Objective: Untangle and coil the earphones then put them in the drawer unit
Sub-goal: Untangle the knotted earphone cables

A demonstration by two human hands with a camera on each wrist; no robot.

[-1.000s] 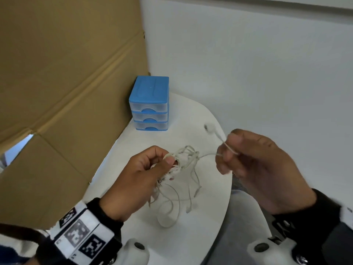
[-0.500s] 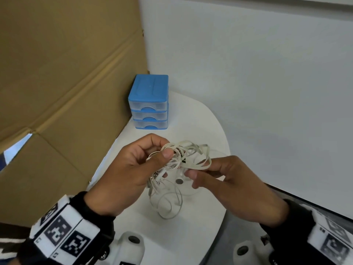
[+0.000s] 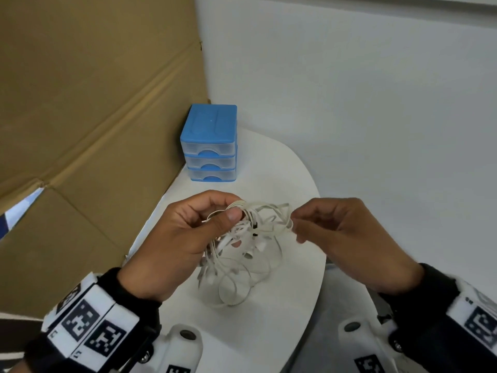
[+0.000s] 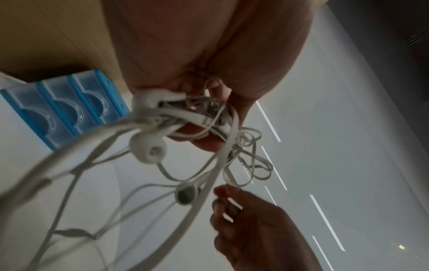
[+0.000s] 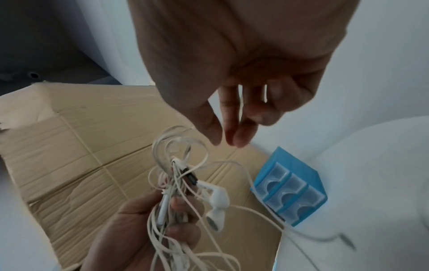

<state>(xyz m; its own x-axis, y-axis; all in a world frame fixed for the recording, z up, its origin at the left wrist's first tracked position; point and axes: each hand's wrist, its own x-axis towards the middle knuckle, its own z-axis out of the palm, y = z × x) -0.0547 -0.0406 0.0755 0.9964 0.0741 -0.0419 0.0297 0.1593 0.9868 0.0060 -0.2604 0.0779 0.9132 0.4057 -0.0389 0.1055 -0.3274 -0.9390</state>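
Two hands work above the white tabletop (image 3: pixel 271 332). The left hand (image 3: pixel 172 243) has its grip closed around a tangled bundle of white wired earphones (image 3: pixel 242 254), thumb pressing the cables against curled fingers; loose loops hang down toward the tabletop. The right hand (image 3: pixel 347 238) pinches one flat loop at the bundle's right edge. At the tabletop's far end stands a blue three-drawer unit (image 3: pixel 211 145), drawers closed, beside a cardboard sheet (image 3: pixel 88 109). Black-and-white square-code markers (image 3: pixel 88 329) cover both wristbands; no readable writing shows.
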